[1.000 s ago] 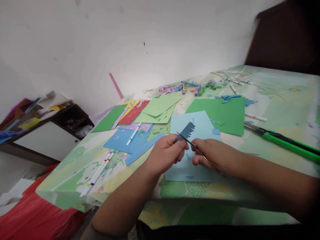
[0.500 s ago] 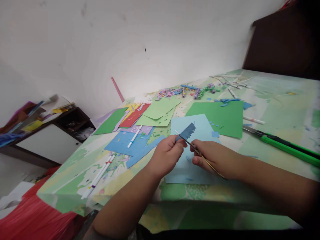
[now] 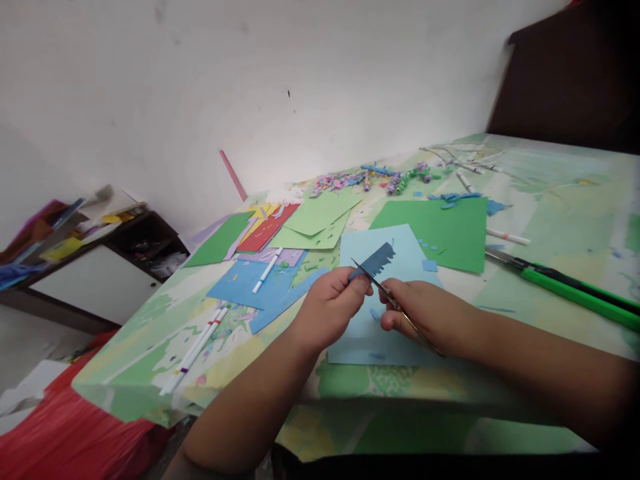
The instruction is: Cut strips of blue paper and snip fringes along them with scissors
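Label check: any marking on the marker barrels is too small to read. Hand items: the grip of the left hand (image 3: 333, 308) is closed, thumb against fingers, on one end of one dark blue paper strip (image 3: 376, 263); the strip extends up and away, with one long edge cut into a fringe. The grip of the right hand (image 3: 425, 312) is closed around the handles of one pair of scissors (image 3: 393, 301), whose blades cross the strip near the left fingertips. The exact blade opening cannot be told. Both hands are positioned above one light blue sheet (image 3: 350, 340) on the desk (image 3: 565, 200). Surrounding items, by count: two dark green sheets, one at far left (image 3: 220, 241) and one right of center (image 3: 453, 233); two overlapping light green sheets (image 3: 320, 215); one red sheet (image 3: 267, 230); at least two blue sheets (image 3: 237, 283); one small blue square (image 3: 429, 265) beside the light blue sheet. One capped white marker (image 3: 267, 270) lies across the blue sheets. White markers (image 3: 200, 343) lie lengthwise at the left; their exact number cannot be told. One white marker (image 3: 509, 237) lies at the right, near one green-and-black utility knife (image 3: 565, 283). Curled paper pieces (image 3: 397, 181) are located toward the wall.
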Demonstrator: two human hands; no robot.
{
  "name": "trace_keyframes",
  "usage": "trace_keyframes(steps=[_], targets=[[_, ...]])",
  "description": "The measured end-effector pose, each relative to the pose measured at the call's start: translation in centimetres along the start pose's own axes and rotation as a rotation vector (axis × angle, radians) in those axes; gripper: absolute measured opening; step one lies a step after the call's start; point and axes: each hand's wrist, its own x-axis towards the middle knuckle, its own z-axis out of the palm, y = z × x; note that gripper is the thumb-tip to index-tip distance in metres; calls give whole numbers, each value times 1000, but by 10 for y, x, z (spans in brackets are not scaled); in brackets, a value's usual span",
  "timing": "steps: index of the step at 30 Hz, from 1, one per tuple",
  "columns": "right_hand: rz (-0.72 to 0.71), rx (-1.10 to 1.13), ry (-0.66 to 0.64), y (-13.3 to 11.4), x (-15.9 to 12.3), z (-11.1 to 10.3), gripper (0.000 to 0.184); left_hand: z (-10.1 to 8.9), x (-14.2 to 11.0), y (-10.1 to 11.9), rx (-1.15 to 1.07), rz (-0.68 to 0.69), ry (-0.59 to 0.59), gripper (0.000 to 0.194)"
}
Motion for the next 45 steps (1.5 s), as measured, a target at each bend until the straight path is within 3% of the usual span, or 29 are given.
trace_keyframes(steps=[8,11,18,24,29,45], targets=[[-5,91,45,5,2,4,26,3,4,0,-263,-99,-74,16],[-6,116,72,7,2,6,26,4,5,-2,-302,-84,-49,16],[-12,143,90,1,0,9,26,8,3,0,-202,23,141,21],[-18,184,117,-3,0,11,20,13,0,3,-6,38,146,28],[-37,220,136,-6,0,10,17,14,1,3,10,69,150,27],[-72,336,144,-7,-2,13,31,14,3,5,-15,68,157,22]])
